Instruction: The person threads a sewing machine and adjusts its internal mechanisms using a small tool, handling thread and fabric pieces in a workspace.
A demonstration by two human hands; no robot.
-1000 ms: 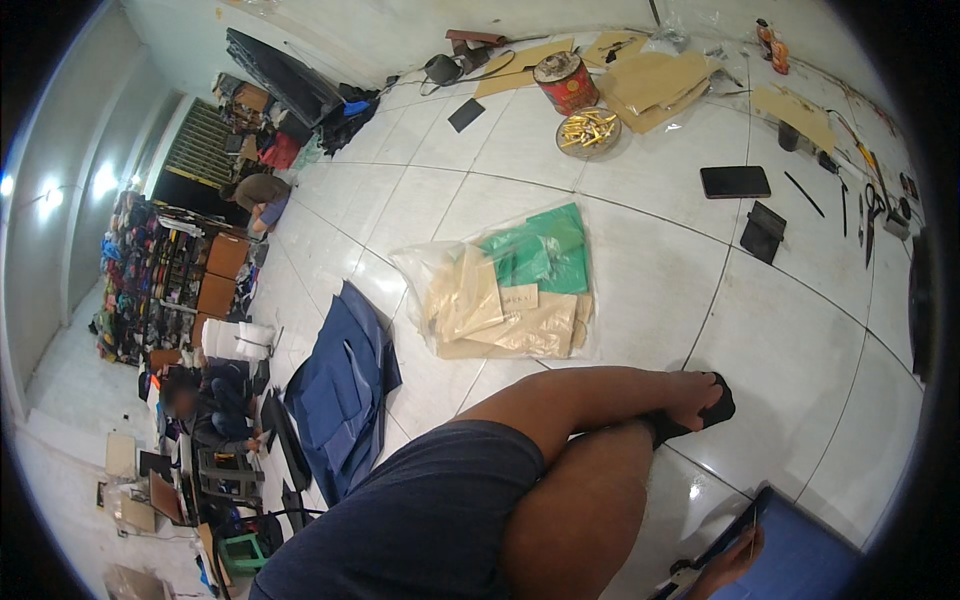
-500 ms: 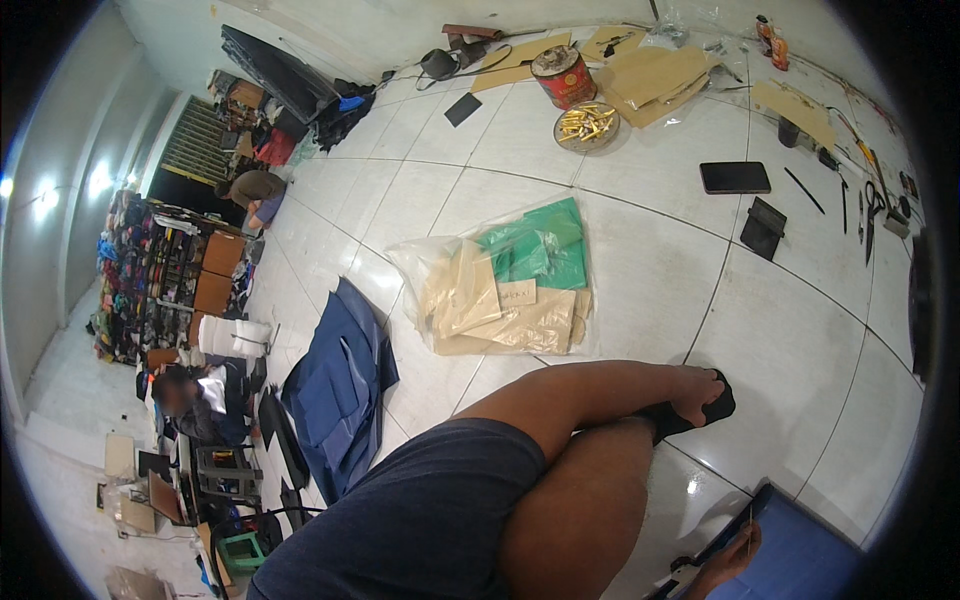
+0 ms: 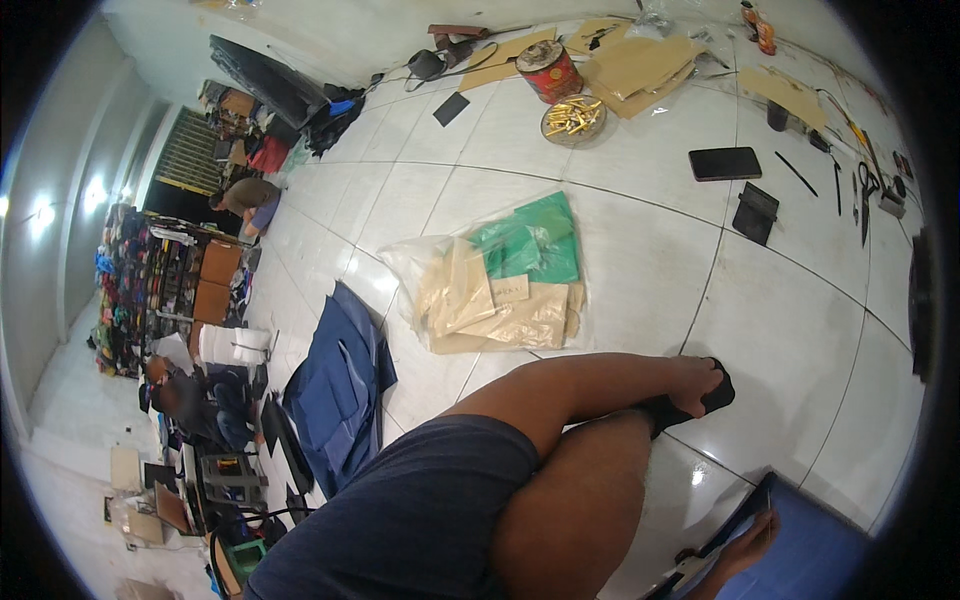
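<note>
At the lower right, my right hand [image 3: 750,543] reaches over a blue sheet [image 3: 805,540] with a dark edge. Its fingers are bent together around a thin, light, stick-like tool [image 3: 769,498], too small to name exactly. A small dark shape [image 3: 686,555] lies by the sheet's near-left edge; I cannot make out what it is. My left hand does not show. My crossed bare legs [image 3: 580,500] fill the lower middle, beside the sheet. Beyond them, a clear plastic bag [image 3: 400,262] holds beige and green pieces.
Folded dark-blue material [image 3: 335,400] lies left. Farther off are a red tin [image 3: 548,72], a bowl of yellowish pieces [image 3: 573,122] and brown card sheets [image 3: 640,75]. A black phone [image 3: 725,163], a dark wallet-like case [image 3: 755,213] and scissors [image 3: 866,200] lie right. Two people are at the left.
The view has shifted slightly. My right hand has moved a little up and right over the blue sheet, still holding the thin tool. At the left, the nearer person's posture has changed.
</note>
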